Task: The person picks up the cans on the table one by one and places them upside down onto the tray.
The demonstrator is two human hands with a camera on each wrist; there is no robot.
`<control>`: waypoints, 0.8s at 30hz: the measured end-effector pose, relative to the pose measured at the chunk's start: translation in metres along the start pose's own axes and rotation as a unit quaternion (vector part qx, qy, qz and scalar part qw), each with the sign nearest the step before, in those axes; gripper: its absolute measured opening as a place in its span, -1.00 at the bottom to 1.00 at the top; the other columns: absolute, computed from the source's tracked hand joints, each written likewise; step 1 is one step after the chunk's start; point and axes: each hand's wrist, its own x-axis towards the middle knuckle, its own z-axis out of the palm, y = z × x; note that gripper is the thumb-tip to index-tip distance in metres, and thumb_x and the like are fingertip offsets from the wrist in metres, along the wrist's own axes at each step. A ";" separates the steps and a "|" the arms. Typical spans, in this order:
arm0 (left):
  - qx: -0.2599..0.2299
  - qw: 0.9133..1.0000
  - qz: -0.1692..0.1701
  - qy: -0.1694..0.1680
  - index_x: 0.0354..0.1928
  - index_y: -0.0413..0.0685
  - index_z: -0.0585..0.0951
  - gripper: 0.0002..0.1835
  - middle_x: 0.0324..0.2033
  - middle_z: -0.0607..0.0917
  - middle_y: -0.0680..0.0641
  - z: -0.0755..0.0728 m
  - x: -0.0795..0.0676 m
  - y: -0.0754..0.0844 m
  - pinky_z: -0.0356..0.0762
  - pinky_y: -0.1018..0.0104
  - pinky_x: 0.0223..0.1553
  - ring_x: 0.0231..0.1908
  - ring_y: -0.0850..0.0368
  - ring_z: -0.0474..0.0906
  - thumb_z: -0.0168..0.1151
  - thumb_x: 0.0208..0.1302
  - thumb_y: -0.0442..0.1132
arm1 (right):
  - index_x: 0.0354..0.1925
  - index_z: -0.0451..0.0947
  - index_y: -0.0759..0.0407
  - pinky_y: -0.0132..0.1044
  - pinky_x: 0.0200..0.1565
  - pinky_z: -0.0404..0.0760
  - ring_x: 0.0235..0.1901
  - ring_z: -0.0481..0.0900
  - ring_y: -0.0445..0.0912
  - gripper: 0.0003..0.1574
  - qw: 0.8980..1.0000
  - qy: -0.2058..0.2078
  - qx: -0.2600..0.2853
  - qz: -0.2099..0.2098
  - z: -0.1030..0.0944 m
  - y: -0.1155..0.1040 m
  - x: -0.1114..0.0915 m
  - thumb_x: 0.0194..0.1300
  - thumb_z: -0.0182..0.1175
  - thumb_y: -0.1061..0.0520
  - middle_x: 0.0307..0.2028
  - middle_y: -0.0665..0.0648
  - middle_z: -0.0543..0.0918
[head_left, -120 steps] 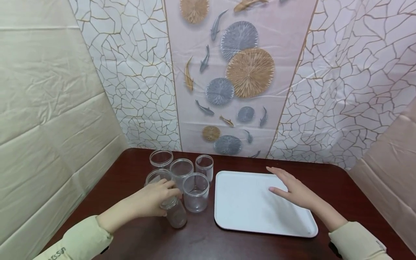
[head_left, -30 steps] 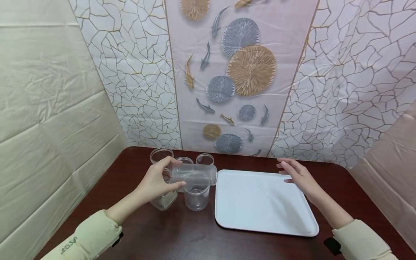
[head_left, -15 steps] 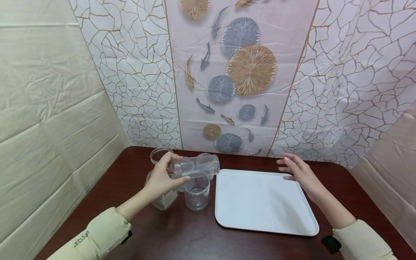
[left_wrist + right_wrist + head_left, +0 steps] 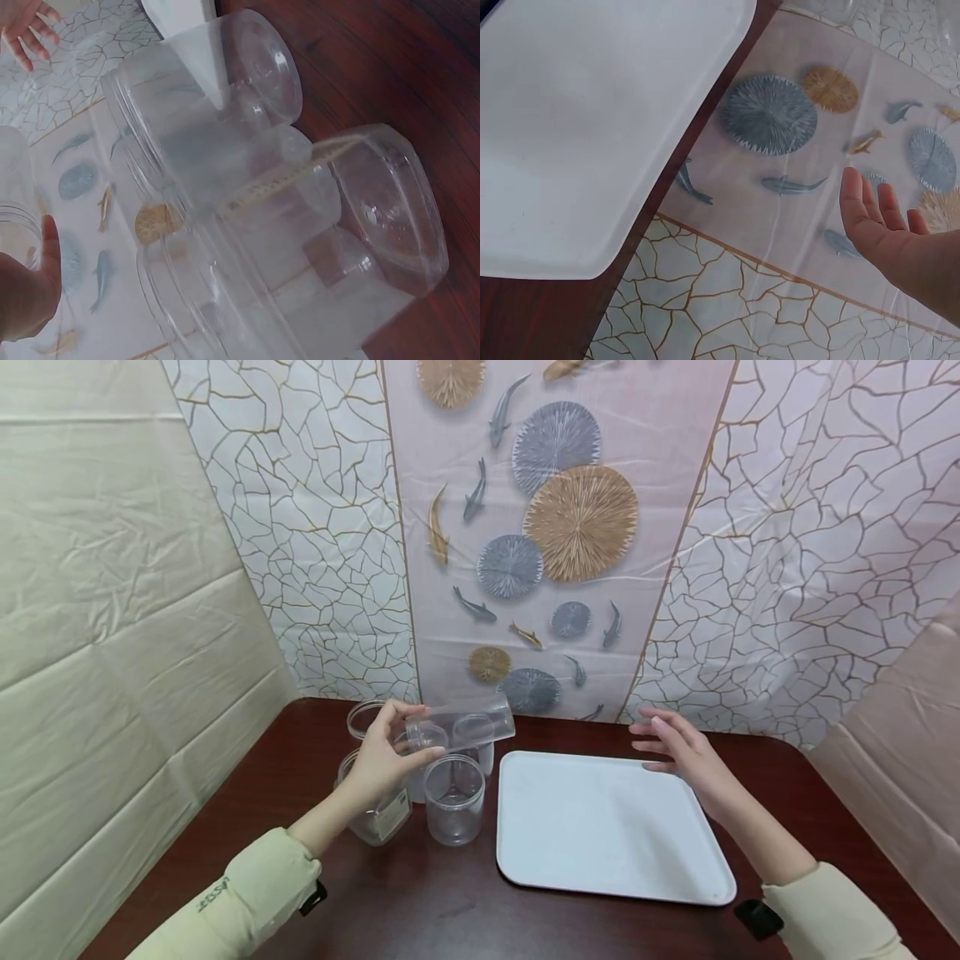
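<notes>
My left hand (image 4: 382, 756) grips a clear plastic jar (image 4: 472, 722) by its mouth end, thumb on the near side and fingers on the far side. The jar lies nearly level in the air, its base pointing right and a little up. Below it a wide round jar (image 4: 454, 806) stands upright, and a squarish jar (image 4: 384, 818) with a pale label is left of that. In the left wrist view the held jar (image 4: 16, 180) shows only at the left edge. Over the white tray's far right side, my right hand (image 4: 686, 752) hovers with fingers relaxed, holding nothing.
The white tray (image 4: 600, 827) lies flat on the dark red table (image 4: 420, 914), right of the jars. Another jar (image 4: 363, 720) stands at the back left; others behind the held jar are partly hidden. A patterned cloth (image 4: 525, 635) hangs behind the table.
My left hand has picked up the jar, turned it from upright onto its side, and raised it to the right above the others. My right hand has shifted only slightly, its fingers bending more.
</notes>
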 end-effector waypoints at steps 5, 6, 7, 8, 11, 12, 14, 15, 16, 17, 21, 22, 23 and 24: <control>-0.010 1.000 0.017 0.004 0.00 -0.24 0.33 -0.43 0.12 0.52 -0.20 0.003 0.001 0.002 0.55 0.27 0.03 0.16 0.02 0.45 0.41 -0.05 -0.47 | 0.37 0.03 0.32 -0.36 -0.08 0.61 -0.06 0.51 -0.39 -0.24 1.000 -0.005 0.009 0.009 0.003 -0.002 0.003 0.50 -0.30 -0.19 0.18 0.32 0.35; -0.015 1.000 0.022 0.004 0.01 -0.25 0.33 -0.42 0.11 0.52 -0.20 0.004 0.000 0.002 0.56 0.30 0.01 0.14 0.04 0.46 0.40 -0.05 -0.48 | 0.37 0.03 0.33 -0.36 -0.07 0.60 -0.06 0.51 -0.38 -0.24 1.000 -0.006 0.012 0.009 0.004 -0.002 0.004 0.50 -0.30 -0.19 0.20 0.36 0.32; -0.021 0.999 0.025 0.005 0.01 -0.24 0.33 -0.42 0.10 0.52 -0.19 0.004 0.000 0.003 0.56 0.33 0.00 0.12 0.08 0.47 0.40 -0.05 -0.49 | 0.37 0.03 0.33 -0.36 -0.07 0.60 -0.05 0.51 -0.38 -0.24 1.000 -0.007 0.017 0.010 0.004 -0.002 0.004 0.50 -0.30 -0.19 0.20 0.35 0.31; -0.023 0.999 0.027 0.005 0.02 -0.24 0.32 -0.41 0.10 0.52 -0.18 0.004 0.000 0.004 0.56 0.36 -0.01 0.09 0.13 0.48 0.40 -0.05 -0.49 | 0.37 0.04 0.32 -0.35 -0.06 0.60 -0.05 0.50 -0.38 -0.24 1.000 -0.008 0.022 0.010 0.005 -0.003 0.004 0.50 -0.30 -0.19 0.19 0.31 0.33; -0.034 0.999 0.029 0.002 0.05 -0.22 0.31 -0.40 0.11 0.51 -0.16 0.003 0.000 0.006 0.55 0.38 0.00 0.06 0.25 0.49 0.39 -0.03 -0.48 | 0.35 0.10 0.23 -0.37 -0.07 0.60 -0.04 0.51 -0.35 -0.30 0.999 -0.012 0.045 0.012 0.007 -0.004 0.005 0.49 -0.29 -0.20 0.10 0.06 0.39; -0.036 0.999 0.030 0.002 0.06 -0.22 0.31 -0.39 0.11 0.50 -0.16 0.003 0.000 0.006 0.55 0.38 0.01 0.06 0.26 0.49 0.39 -0.03 -0.48 | 0.34 0.12 0.19 -0.37 -0.07 0.60 -0.04 0.51 -0.34 -0.33 0.998 -0.015 0.052 0.012 0.008 -0.004 0.006 0.49 -0.28 -0.20 0.06 -0.03 0.40; -0.036 0.999 0.032 0.001 0.07 -0.22 0.33 -0.39 0.12 0.49 -0.16 0.004 0.001 0.006 0.54 0.37 0.02 0.06 0.25 0.48 0.39 -0.04 -0.49 | 0.32 0.15 0.12 -0.37 -0.06 0.60 -0.03 0.51 -0.33 -0.38 0.998 -0.020 0.066 0.012 0.010 -0.005 0.007 0.49 -0.28 -0.19 0.02 -0.13 0.40; -0.033 0.999 0.034 0.000 0.07 -0.23 0.34 -0.39 0.12 0.49 -0.16 0.005 0.002 0.006 0.54 0.36 0.03 0.07 0.21 0.47 0.39 -0.04 -0.49 | 0.31 0.16 0.10 -0.37 -0.06 0.60 -0.02 0.51 -0.32 -0.39 0.997 -0.022 0.072 0.012 0.010 -0.006 0.007 0.49 -0.27 -0.19 0.01 -0.15 0.40; -0.028 0.999 0.035 -0.002 0.07 -0.22 0.35 -0.39 0.12 0.48 -0.16 0.006 0.003 0.006 0.54 0.35 0.04 0.08 0.17 0.46 0.40 -0.05 -0.49 | 0.31 0.16 0.09 -0.38 -0.06 0.59 -0.02 0.51 -0.32 -0.40 0.997 -0.024 0.076 0.012 0.011 -0.007 0.008 0.49 -0.27 -0.19 0.01 -0.16 0.39; -0.023 0.999 0.036 -0.003 0.07 -0.21 0.36 -0.39 0.12 0.49 -0.16 0.007 0.004 0.006 0.53 0.33 0.04 0.09 0.13 0.45 0.40 -0.05 -0.48 | 0.32 0.16 0.09 -0.38 -0.06 0.59 -0.03 0.51 -0.33 -0.39 0.997 -0.024 0.079 0.011 0.012 -0.008 0.009 0.49 -0.27 -0.19 0.02 -0.15 0.39; -0.012 0.999 0.038 -0.012 0.05 -0.21 0.39 -0.41 0.13 0.49 -0.18 0.014 0.010 0.008 0.53 0.23 0.06 0.10 0.02 0.43 0.42 -0.07 -0.45 | 0.34 0.14 0.13 -0.36 -0.05 0.60 -0.02 0.50 -0.31 -0.34 0.996 -0.023 0.088 0.008 0.017 -0.014 0.015 0.48 -0.26 -0.21 0.03 -0.11 0.37; -0.014 0.999 0.038 -0.013 0.05 -0.21 0.40 -0.41 0.13 0.49 -0.18 0.016 0.011 0.009 0.53 0.20 0.06 0.10 0.01 0.42 0.43 -0.08 -0.46 | 0.34 0.14 0.13 -0.36 -0.05 0.60 -0.03 0.50 -0.32 -0.33 0.996 -0.023 0.089 0.008 0.018 -0.016 0.016 0.47 -0.26 -0.22 0.03 -0.10 0.36; -0.016 0.999 0.040 -0.014 0.04 -0.21 0.40 -0.41 0.13 0.49 -0.18 0.017 0.012 0.010 0.53 0.17 0.06 0.09 0.00 0.43 0.42 -0.08 -0.46 | 0.33 0.14 0.12 -0.35 -0.04 0.60 -0.03 0.50 -0.32 -0.34 0.996 -0.024 0.089 0.008 0.020 -0.018 0.018 0.47 -0.26 -0.23 0.03 -0.09 0.36; -0.018 0.999 0.041 -0.015 0.04 -0.21 0.40 -0.42 0.13 0.49 -0.19 0.019 0.013 0.010 0.53 0.14 0.06 0.09 -0.01 0.43 0.42 -0.08 -0.46 | 0.33 0.14 0.12 -0.34 -0.04 0.60 -0.03 0.50 -0.32 -0.34 0.996 -0.025 0.091 0.009 0.021 -0.019 0.019 0.47 -0.25 -0.23 0.03 -0.08 0.36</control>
